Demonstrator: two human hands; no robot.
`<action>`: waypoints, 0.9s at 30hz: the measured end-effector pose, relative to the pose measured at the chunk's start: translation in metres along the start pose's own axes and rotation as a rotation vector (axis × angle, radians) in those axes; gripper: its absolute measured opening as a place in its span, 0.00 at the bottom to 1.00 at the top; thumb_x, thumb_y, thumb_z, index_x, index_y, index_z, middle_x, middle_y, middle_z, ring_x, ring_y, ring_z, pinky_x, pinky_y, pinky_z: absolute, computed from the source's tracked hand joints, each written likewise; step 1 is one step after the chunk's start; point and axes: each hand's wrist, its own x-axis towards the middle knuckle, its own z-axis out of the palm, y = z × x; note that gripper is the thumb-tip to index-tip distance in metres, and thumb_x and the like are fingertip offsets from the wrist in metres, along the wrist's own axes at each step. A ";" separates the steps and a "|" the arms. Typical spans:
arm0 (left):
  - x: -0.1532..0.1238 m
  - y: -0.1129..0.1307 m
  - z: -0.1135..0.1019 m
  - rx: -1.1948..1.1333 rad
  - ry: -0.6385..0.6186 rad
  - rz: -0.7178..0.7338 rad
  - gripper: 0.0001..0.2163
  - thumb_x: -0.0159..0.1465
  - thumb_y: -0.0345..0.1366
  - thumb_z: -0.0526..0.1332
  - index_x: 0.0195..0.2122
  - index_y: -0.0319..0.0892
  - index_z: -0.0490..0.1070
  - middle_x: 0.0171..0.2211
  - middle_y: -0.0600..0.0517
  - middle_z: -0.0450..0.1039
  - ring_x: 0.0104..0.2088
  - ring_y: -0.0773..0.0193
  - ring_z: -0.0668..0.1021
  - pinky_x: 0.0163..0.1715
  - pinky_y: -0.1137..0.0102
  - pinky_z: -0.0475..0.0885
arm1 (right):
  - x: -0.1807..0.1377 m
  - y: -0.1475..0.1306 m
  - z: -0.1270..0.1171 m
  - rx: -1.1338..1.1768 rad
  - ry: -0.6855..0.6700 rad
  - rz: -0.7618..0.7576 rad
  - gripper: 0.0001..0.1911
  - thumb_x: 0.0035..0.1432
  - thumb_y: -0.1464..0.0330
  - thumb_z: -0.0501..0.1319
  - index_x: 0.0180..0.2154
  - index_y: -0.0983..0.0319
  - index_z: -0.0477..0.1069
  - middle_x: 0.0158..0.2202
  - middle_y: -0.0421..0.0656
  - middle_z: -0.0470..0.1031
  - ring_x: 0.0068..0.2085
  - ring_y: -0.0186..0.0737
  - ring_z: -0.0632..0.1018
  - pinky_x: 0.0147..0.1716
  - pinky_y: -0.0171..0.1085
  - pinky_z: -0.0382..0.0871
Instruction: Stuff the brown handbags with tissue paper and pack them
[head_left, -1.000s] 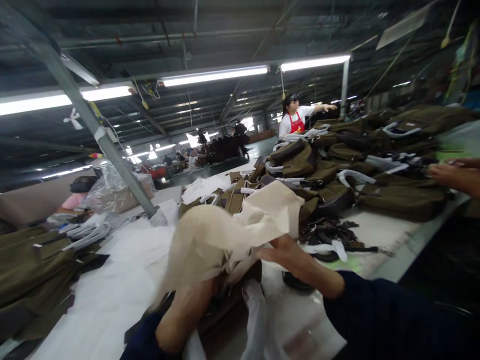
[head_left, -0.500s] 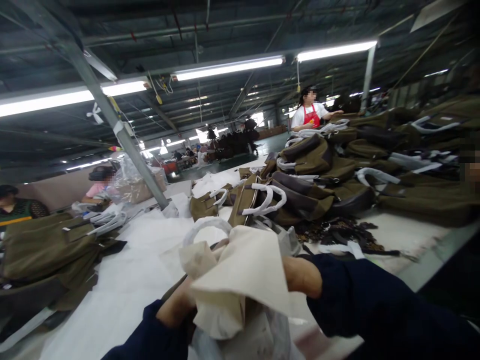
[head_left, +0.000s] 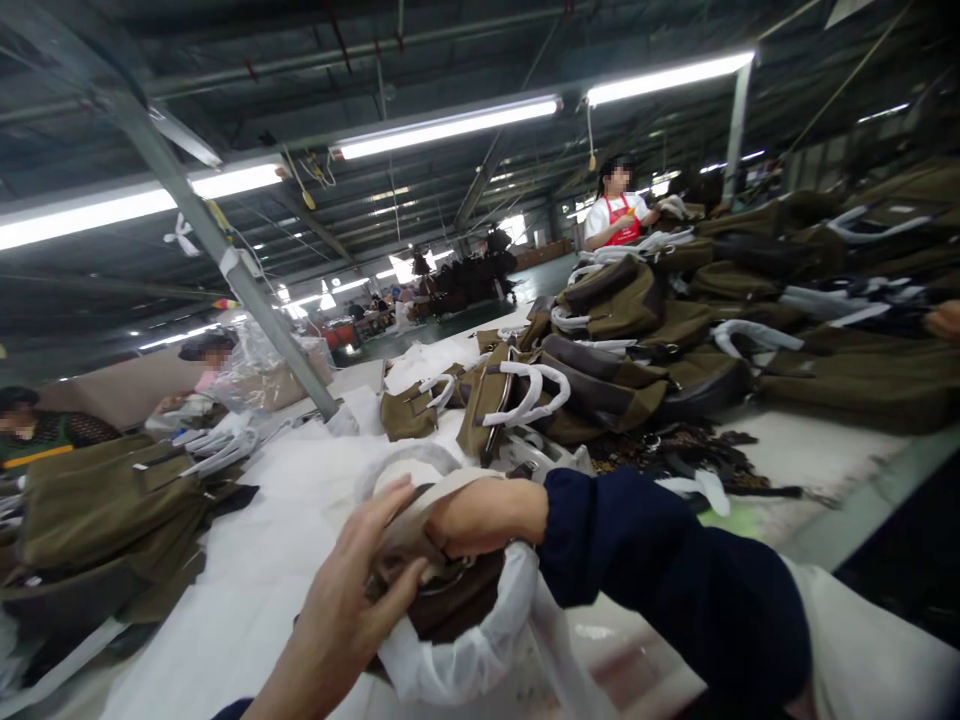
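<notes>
A brown bag with white-wrapped handles lies on the white table just in front of me. My right hand is closed and pushed down into the bag's mouth, pressing cream paper inside. My left hand rests against the bag's near side with fingers spread, steadying it. One wrapped handle arches up behind my hands.
Olive and brown bags are heaped at the right and the left. Dark straps lie on the table. A person in a red apron stands at the far end. Two seated people work at the left. A slanted steel post meets the table.
The cream paper that both hands held up has gone down into the bag. My right hand followed it in, and my left hand let go and spread against the bag.
</notes>
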 end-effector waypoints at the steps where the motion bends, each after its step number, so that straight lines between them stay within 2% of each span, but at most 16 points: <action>1: -0.001 -0.004 0.002 0.057 -0.112 0.022 0.24 0.66 0.37 0.60 0.62 0.55 0.59 0.64 0.51 0.62 0.62 0.56 0.68 0.61 0.60 0.64 | -0.001 -0.003 -0.002 -0.021 -0.040 0.025 0.04 0.56 0.74 0.63 0.30 0.65 0.77 0.29 0.44 0.79 0.29 0.37 0.75 0.28 0.33 0.67; 2: -0.001 -0.007 0.005 0.082 -0.217 0.018 0.19 0.67 0.38 0.59 0.59 0.52 0.63 0.60 0.50 0.68 0.59 0.56 0.70 0.58 0.62 0.66 | -0.005 -0.006 -0.006 -0.039 -0.064 0.052 0.05 0.58 0.73 0.62 0.30 0.66 0.76 0.29 0.44 0.79 0.28 0.37 0.75 0.26 0.33 0.66; 4: 0.001 -0.014 0.011 0.060 -0.329 -0.035 0.09 0.70 0.40 0.55 0.49 0.48 0.69 0.49 0.50 0.75 0.50 0.57 0.76 0.50 0.65 0.70 | -0.020 -0.010 -0.015 -0.057 -0.052 0.065 0.06 0.61 0.70 0.61 0.35 0.65 0.77 0.33 0.45 0.79 0.32 0.38 0.76 0.30 0.33 0.69; 5: 0.002 -0.018 0.013 0.041 -0.347 -0.059 0.08 0.71 0.41 0.53 0.44 0.46 0.70 0.45 0.50 0.76 0.46 0.58 0.77 0.46 0.66 0.71 | -0.029 -0.011 -0.019 -0.055 -0.002 0.033 0.08 0.63 0.68 0.61 0.41 0.65 0.76 0.38 0.46 0.79 0.37 0.38 0.77 0.37 0.34 0.70; 7: 0.005 -0.023 0.015 0.016 -0.363 -0.080 0.11 0.71 0.41 0.51 0.38 0.45 0.69 0.39 0.52 0.76 0.40 0.60 0.77 0.41 0.68 0.70 | -0.046 -0.008 -0.026 -0.078 0.187 -0.037 0.18 0.63 0.64 0.63 0.53 0.64 0.71 0.51 0.49 0.74 0.51 0.42 0.73 0.52 0.37 0.67; 9: 0.009 -0.025 0.014 -0.005 -0.391 -0.090 0.12 0.71 0.41 0.50 0.37 0.45 0.69 0.37 0.52 0.76 0.38 0.60 0.77 0.40 0.69 0.70 | -0.058 -0.001 -0.024 -0.124 0.347 -0.043 0.28 0.60 0.60 0.66 0.58 0.65 0.66 0.57 0.53 0.68 0.57 0.47 0.69 0.58 0.43 0.63; 10: 0.012 -0.025 0.014 -0.017 -0.416 -0.097 0.12 0.71 0.42 0.50 0.37 0.44 0.69 0.36 0.52 0.76 0.38 0.61 0.77 0.40 0.69 0.70 | -0.060 0.005 -0.019 -0.147 0.354 -0.028 0.27 0.60 0.59 0.66 0.56 0.65 0.68 0.56 0.53 0.69 0.55 0.48 0.70 0.56 0.43 0.64; 11: 0.015 -0.025 0.013 -0.031 -0.440 -0.103 0.11 0.71 0.41 0.50 0.37 0.45 0.69 0.36 0.53 0.76 0.37 0.61 0.77 0.39 0.70 0.70 | -0.060 0.011 -0.013 -0.160 0.303 -0.011 0.22 0.60 0.60 0.66 0.52 0.65 0.71 0.52 0.52 0.72 0.51 0.47 0.72 0.52 0.42 0.67; 14: 0.024 -0.021 0.014 -0.054 -0.469 -0.116 0.07 0.69 0.37 0.52 0.40 0.46 0.68 0.35 0.55 0.76 0.37 0.62 0.78 0.39 0.71 0.72 | -0.052 0.027 0.010 -0.106 0.057 -0.009 0.08 0.65 0.66 0.61 0.40 0.62 0.76 0.40 0.43 0.78 0.41 0.39 0.76 0.37 0.34 0.67; 16: 0.028 -0.020 0.017 0.018 -0.402 -0.091 0.09 0.65 0.34 0.54 0.45 0.46 0.68 0.38 0.53 0.77 0.37 0.59 0.79 0.37 0.70 0.73 | -0.045 0.035 0.020 -0.074 -0.011 0.025 0.07 0.66 0.67 0.60 0.38 0.61 0.77 0.38 0.42 0.78 0.39 0.37 0.76 0.31 0.33 0.64; 18: 0.031 -0.022 0.022 0.134 -0.332 -0.007 0.15 0.63 0.31 0.55 0.51 0.46 0.68 0.48 0.48 0.75 0.45 0.55 0.79 0.43 0.67 0.75 | -0.038 0.037 0.023 -0.060 -0.038 0.078 0.07 0.65 0.66 0.61 0.38 0.59 0.77 0.37 0.41 0.79 0.36 0.37 0.77 0.27 0.34 0.59; 20: 0.034 -0.026 0.027 0.172 -0.369 0.114 0.18 0.64 0.30 0.54 0.54 0.49 0.69 0.54 0.48 0.72 0.53 0.53 0.76 0.50 0.64 0.73 | -0.034 0.038 0.020 -0.052 -0.072 0.127 0.06 0.63 0.67 0.62 0.39 0.58 0.78 0.36 0.40 0.79 0.34 0.37 0.76 0.25 0.34 0.56; 22: 0.035 -0.029 0.032 0.112 -0.465 0.186 0.17 0.66 0.30 0.53 0.53 0.49 0.71 0.51 0.49 0.75 0.52 0.54 0.76 0.52 0.64 0.72 | -0.036 0.038 0.014 0.006 -0.098 0.150 0.07 0.62 0.67 0.62 0.40 0.57 0.79 0.36 0.40 0.80 0.33 0.37 0.76 0.26 0.34 0.57; 24: 0.037 -0.029 0.033 0.069 -0.523 0.181 0.14 0.66 0.31 0.54 0.50 0.46 0.72 0.46 0.49 0.77 0.47 0.54 0.78 0.49 0.65 0.74 | -0.045 0.040 0.007 0.112 -0.026 0.119 0.08 0.64 0.66 0.61 0.43 0.58 0.78 0.38 0.40 0.80 0.36 0.36 0.77 0.31 0.31 0.62; 26: 0.038 -0.026 0.032 0.089 -0.551 0.140 0.13 0.65 0.30 0.54 0.49 0.46 0.73 0.45 0.48 0.77 0.47 0.55 0.78 0.48 0.64 0.74 | -0.060 0.045 -0.001 0.116 0.161 0.124 0.12 0.65 0.62 0.61 0.47 0.60 0.76 0.43 0.43 0.78 0.43 0.37 0.76 0.41 0.32 0.66; 27: 0.038 -0.023 0.031 0.107 -0.562 0.135 0.13 0.65 0.29 0.54 0.48 0.46 0.73 0.47 0.48 0.76 0.48 0.55 0.77 0.49 0.64 0.74 | -0.069 0.047 -0.004 0.063 0.235 0.177 0.15 0.64 0.59 0.62 0.47 0.62 0.75 0.44 0.46 0.77 0.46 0.40 0.75 0.45 0.34 0.66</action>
